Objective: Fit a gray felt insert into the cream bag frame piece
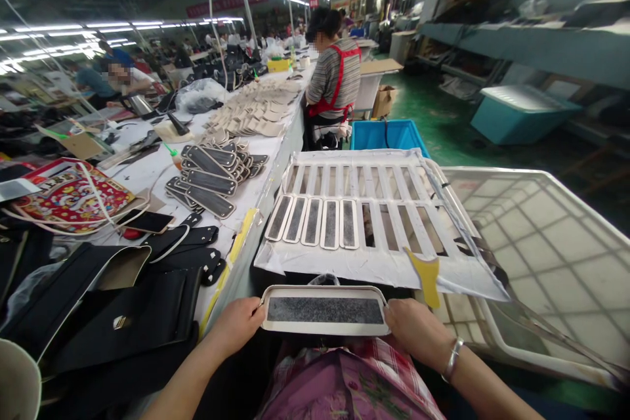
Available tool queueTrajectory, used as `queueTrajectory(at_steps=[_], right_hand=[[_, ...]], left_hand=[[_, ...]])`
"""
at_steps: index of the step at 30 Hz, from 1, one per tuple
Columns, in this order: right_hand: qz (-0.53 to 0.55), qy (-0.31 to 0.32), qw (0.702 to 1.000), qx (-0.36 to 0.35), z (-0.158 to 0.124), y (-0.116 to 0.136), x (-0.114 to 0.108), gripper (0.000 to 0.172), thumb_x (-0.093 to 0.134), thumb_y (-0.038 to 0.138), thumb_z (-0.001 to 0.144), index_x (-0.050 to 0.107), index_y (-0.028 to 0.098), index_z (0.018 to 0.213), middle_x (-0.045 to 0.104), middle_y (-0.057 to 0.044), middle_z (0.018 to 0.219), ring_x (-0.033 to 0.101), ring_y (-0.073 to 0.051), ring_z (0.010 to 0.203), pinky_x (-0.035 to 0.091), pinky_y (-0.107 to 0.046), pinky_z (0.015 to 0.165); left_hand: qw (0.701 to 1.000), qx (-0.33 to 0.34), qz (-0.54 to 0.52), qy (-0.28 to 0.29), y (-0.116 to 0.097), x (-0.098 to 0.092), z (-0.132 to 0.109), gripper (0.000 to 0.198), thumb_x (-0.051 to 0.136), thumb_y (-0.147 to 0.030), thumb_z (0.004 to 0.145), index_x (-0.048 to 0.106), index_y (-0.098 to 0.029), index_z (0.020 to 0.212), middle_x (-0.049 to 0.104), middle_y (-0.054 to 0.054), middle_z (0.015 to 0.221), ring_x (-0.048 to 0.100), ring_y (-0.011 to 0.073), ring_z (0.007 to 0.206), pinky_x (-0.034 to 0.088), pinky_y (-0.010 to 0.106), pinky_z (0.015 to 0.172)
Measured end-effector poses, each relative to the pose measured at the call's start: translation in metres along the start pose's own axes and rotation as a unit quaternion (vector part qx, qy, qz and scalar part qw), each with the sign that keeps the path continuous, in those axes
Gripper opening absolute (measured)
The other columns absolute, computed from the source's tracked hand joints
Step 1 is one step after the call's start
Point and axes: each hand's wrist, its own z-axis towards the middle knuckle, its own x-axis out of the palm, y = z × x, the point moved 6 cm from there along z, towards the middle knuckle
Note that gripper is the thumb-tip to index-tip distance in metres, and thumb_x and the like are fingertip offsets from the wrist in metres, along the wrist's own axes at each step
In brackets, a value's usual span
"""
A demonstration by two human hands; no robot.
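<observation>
An oblong panel (325, 310) with rounded corners, a cream border and a speckled dark grey middle is held level in front of my lap. My left hand (241, 321) pinches its left end, and my right hand (416, 328) grips the right end. Just beyond it lies a white cloth-covered rack (305, 262) with rows of slots. Several similar panels (312, 223) sit side by side in its nearer row, on the left. A yellow scraper-like tool (427, 275) rests on the rack's near edge, close to my right hand.
On the long table to the left are a heap of dark oblong pieces (211, 174), stacked beige pieces (253, 108), a phone (146, 220) and black bags (123, 302). A white crate (546, 341) stands right. Beyond the rack are a blue bin (386, 136) and a seated co-worker (335, 79).
</observation>
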Motion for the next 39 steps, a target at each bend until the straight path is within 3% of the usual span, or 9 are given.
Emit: queueTrajectory(at_steps=[5, 13, 17, 22, 28, 34, 36, 39], right_hand=[[-0.029, -0.042, 0.997, -0.065, 0.001, 0.002, 0.005, 0.023, 0.044, 0.003, 0.078, 0.063, 0.010, 0.068, 0.064, -0.011, 0.066, 0.060, -0.020, 0.059, 0.030, -0.027, 0.049], [-0.034, -0.049, 0.995, -0.083, 0.001, 0.003, 0.005, 0.023, 0.044, 0.002, 0.076, 0.064, 0.010, 0.069, 0.064, -0.010, 0.066, 0.058, -0.018, 0.056, 0.028, -0.027, 0.047], [-0.036, -0.086, 0.989, -0.118, 0.001, 0.002, 0.006, 0.020, 0.045, 0.003, 0.076, 0.061, 0.011, 0.066, 0.062, -0.009, 0.062, 0.056, -0.016, 0.052, 0.028, -0.026, 0.047], [-0.039, -0.102, 0.988, -0.106, 0.000, 0.000, 0.009, 0.021, 0.044, 0.003, 0.076, 0.060, 0.011, 0.066, 0.062, -0.009, 0.062, 0.058, -0.017, 0.054, 0.028, -0.027, 0.047], [-0.027, -0.080, 0.994, -0.071, 0.001, -0.001, 0.008, 0.024, 0.043, 0.006, 0.080, 0.062, 0.011, 0.067, 0.063, -0.010, 0.064, 0.060, -0.019, 0.057, 0.029, -0.028, 0.048], [-0.032, -0.059, 0.995, -0.076, 0.001, 0.000, 0.007, 0.022, 0.044, 0.006, 0.079, 0.064, 0.010, 0.069, 0.064, -0.011, 0.066, 0.061, -0.019, 0.060, 0.029, -0.028, 0.049], [-0.005, -0.060, 0.997, -0.056, 0.001, -0.001, 0.004, 0.026, 0.041, 0.006, 0.081, 0.062, 0.010, 0.066, 0.062, -0.010, 0.063, 0.059, -0.018, 0.057, 0.028, -0.027, 0.048], [0.019, -0.041, 0.998, -0.039, 0.001, -0.002, 0.002, 0.028, 0.039, 0.007, 0.083, 0.061, 0.010, 0.065, 0.061, -0.010, 0.062, 0.058, -0.017, 0.057, 0.027, -0.026, 0.048]], left_hand=[[0.999, 0.030, -0.037, 0.004, 0.005, 0.005, -0.001, 0.033, 0.031, -0.035, 0.088, 0.047, -0.019, 0.063, 0.059, 0.003, 0.066, 0.053, 0.0154, 0.065, 0.028, 0.025, 0.057], [0.994, 0.045, -0.095, 0.024, 0.007, 0.003, 0.001, 0.037, 0.028, -0.039, 0.089, 0.048, -0.019, 0.065, 0.058, 0.002, 0.067, 0.053, 0.0161, 0.066, 0.032, 0.025, 0.060], [0.992, 0.040, -0.118, 0.024, 0.007, 0.002, 0.001, 0.035, 0.031, -0.039, 0.087, 0.048, -0.019, 0.064, 0.057, 0.003, 0.066, 0.052, 0.0171, 0.066, 0.033, 0.027, 0.061], [0.983, 0.026, -0.180, 0.028, 0.008, 0.006, -0.003, 0.036, 0.033, -0.047, 0.085, 0.048, -0.019, 0.065, 0.056, 0.003, 0.067, 0.054, 0.0180, 0.068, 0.038, 0.028, 0.063], [0.947, -0.022, -0.309, 0.082, 0.009, 0.019, -0.008, 0.048, 0.014, -0.058, 0.083, 0.042, -0.020, 0.071, 0.044, -0.004, 0.053, 0.056, 0.0155, 0.049, 0.045, 0.025, 0.045], [0.948, -0.060, -0.311, 0.028, 0.013, 0.014, -0.002, 0.049, 0.037, -0.068, 0.074, 0.040, -0.020, 0.067, 0.041, -0.006, 0.052, 0.049, 0.0130, 0.044, 0.041, 0.023, 0.036], [0.948, -0.072, -0.308, 0.034, 0.013, 0.018, -0.003, 0.049, 0.041, -0.069, 0.072, 0.042, -0.020, 0.068, 0.043, -0.005, 0.053, 0.050, 0.0135, 0.044, 0.040, 0.023, 0.034], [0.940, -0.068, -0.325, 0.074, 0.009, 0.024, -0.005, 0.051, 0.034, -0.069, 0.074, 0.044, -0.020, 0.072, 0.046, -0.005, 0.055, 0.051, 0.0136, 0.044, 0.042, 0.023, 0.035]])
